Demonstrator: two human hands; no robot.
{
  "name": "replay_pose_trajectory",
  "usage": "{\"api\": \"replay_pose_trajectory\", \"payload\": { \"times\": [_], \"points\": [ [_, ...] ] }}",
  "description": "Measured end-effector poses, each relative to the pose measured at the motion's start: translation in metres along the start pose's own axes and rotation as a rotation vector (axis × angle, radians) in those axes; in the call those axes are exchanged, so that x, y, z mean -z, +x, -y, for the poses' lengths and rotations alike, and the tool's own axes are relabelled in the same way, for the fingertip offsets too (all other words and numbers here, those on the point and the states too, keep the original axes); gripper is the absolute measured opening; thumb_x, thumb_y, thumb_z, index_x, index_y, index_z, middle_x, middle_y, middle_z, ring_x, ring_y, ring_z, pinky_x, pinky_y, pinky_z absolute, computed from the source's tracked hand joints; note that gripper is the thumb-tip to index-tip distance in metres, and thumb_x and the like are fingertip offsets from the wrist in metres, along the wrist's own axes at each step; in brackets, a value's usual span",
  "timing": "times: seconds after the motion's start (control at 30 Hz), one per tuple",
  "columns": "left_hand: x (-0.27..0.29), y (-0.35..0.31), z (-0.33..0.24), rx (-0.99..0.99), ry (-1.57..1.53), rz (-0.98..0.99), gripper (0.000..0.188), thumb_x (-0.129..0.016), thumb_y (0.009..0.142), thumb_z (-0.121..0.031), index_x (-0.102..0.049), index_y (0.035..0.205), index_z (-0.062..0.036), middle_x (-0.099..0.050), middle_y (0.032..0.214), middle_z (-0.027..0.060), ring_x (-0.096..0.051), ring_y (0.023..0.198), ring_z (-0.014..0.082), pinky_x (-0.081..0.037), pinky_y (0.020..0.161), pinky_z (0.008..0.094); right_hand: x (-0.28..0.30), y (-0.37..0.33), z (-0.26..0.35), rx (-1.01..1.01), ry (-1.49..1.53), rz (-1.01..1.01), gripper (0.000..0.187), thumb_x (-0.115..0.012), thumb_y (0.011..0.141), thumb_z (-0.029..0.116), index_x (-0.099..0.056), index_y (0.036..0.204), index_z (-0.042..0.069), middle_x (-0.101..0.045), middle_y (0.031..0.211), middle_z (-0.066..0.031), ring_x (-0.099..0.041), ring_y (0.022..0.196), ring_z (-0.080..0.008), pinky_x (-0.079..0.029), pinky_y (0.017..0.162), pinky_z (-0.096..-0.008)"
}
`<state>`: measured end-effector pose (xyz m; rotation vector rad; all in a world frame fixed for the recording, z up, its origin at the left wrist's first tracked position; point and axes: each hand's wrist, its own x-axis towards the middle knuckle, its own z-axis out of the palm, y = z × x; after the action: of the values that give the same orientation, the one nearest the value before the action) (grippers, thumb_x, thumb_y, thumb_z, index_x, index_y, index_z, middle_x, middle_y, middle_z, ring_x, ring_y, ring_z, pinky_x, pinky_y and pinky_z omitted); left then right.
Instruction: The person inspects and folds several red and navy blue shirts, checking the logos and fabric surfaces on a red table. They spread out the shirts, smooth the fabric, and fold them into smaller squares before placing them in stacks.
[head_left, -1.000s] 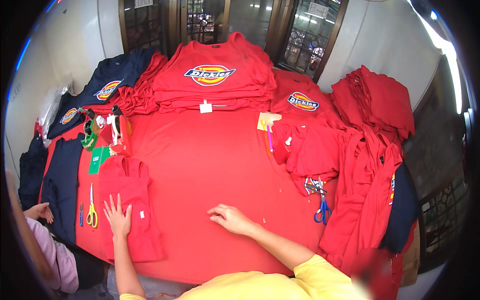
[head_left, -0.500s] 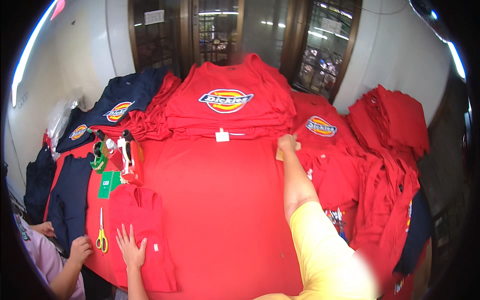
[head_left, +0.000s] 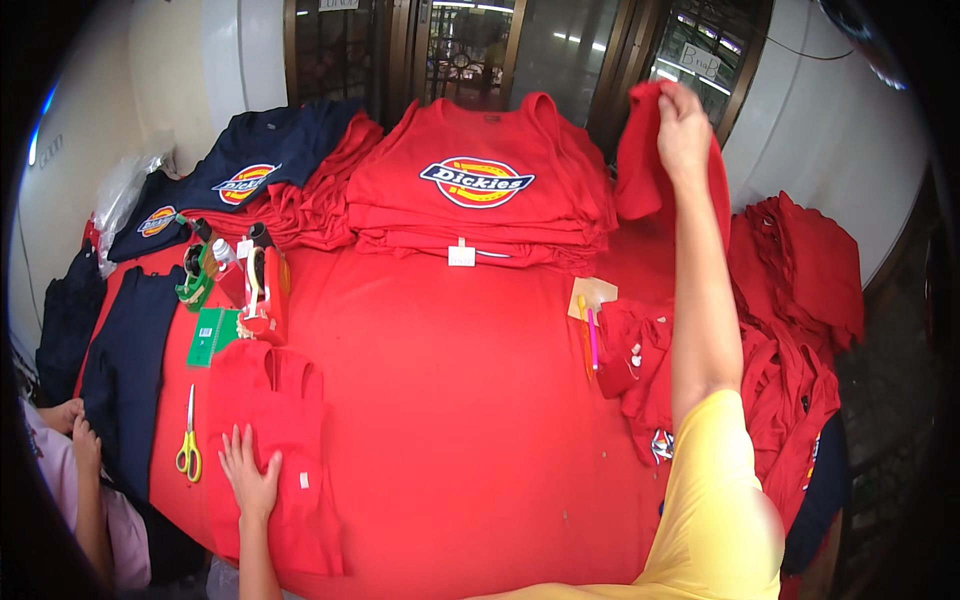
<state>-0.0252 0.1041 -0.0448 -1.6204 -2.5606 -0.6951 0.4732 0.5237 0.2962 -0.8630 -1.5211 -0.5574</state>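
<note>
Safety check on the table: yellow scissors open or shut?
Shut: the yellow scissors lie left of the red garment under the left hand, blades together as one narrow strip.

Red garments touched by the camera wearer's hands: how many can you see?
2: a flat red garment under the left hand, at lower left; a hanging red garment gripped by the right hand, at upper right. Folds could hide others.

Lettered logos [head_left: 478,182]: red top [head_left: 480,138], navy top [head_left: 250,150] | Lettered paper [head_left: 699,61]: glass [head_left: 715,30] | Wall [head_left: 160,60]: probably letters [head_left: 50,150]
</note>
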Motion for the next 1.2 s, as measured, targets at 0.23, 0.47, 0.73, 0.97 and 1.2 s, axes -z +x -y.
{"api": "replay_pose_trajectory", "payload": {
  "times": [0.23,0.47,0.73,0.97,1.2],
  "points": [
    [0.053,0.002,-0.208,-0.535,-1.232,-0.015,0.083,-0.073,0.081,-0.014,-0.025,0.146,-0.0003,-0.034,0.149,0.015,-0.037,0.135,0.0305,-0.027,0.114,0.047,0.16,-0.093,0.289,0.37,0.664,0.755,0.014,-0.063,0.083,0.004,-0.067,0.097,0.001,-0.065,0.108,-0.015,-0.066,0.093,-0.025,-0.053,0.08,-0.0331],
    [0.032,-0.049,-0.135,-0.504,-1.112,0.186,0.038,-0.058,0.092,-0.01,-0.052,0.128,0.0005,-0.056,0.126,0.0112,-0.054,0.115,0.0225,-0.042,0.1,0.0338,0.175,-0.267,0.273,-0.174,0.626,1.048,0.049,-0.058,0.08,-0.004,-0.056,0.126,0.009,-0.045,0.139,-0.0178,-0.05,0.12,-0.0387,-0.045,0.1,-0.0424],
    [0.158,-0.096,-0.175,-0.69,-1.389,0.243,0.024,-0.051,0.089,0.004,-0.063,0.11,0.0036,-0.064,0.107,0.0131,-0.061,0.104,0.0237,-0.047,0.092,0.0351,0.134,-0.397,0.261,-0.223,0.573,1.128,0.047,-0.051,0.075,-0.008,-0.065,0.116,0.009,-0.05,0.138,-0.0147,-0.045,0.124,-0.0339,-0.042,0.101,-0.0413],
    [0.216,-0.046,-0.082,-0.052,-0.932,-0.289,0.029,-0.067,0.091,-0.022,-0.064,0.104,0.0033,-0.068,0.1,0.0063,-0.062,0.089,0.0135,-0.048,0.081,0.0288,0.237,-0.2,0.21,-0.822,0.984,1.035,0.01,-0.069,0.078,0.008,-0.064,0.082,0.001,-0.064,0.08,-0.0003,-0.056,0.07,-0.0058,-0.044,0.063,-0.0201],
    [0.09,-0.012,-0.101,-0.117,-0.357,-0.058,0.062,-0.074,0.083,-0.027,-0.047,0.131,0.0007,-0.061,0.11,0.018,-0.06,0.101,0.0307,-0.047,0.089,0.0385,0.207,-0.268,0.173,-0.313,0.309,0.925,0.033,-0.065,0.086,0.017,-0.061,0.115,0.003,-0.062,0.113,-0.0165,-0.057,0.11,-0.0343,-0.045,0.093,-0.0409]
  ]
}}
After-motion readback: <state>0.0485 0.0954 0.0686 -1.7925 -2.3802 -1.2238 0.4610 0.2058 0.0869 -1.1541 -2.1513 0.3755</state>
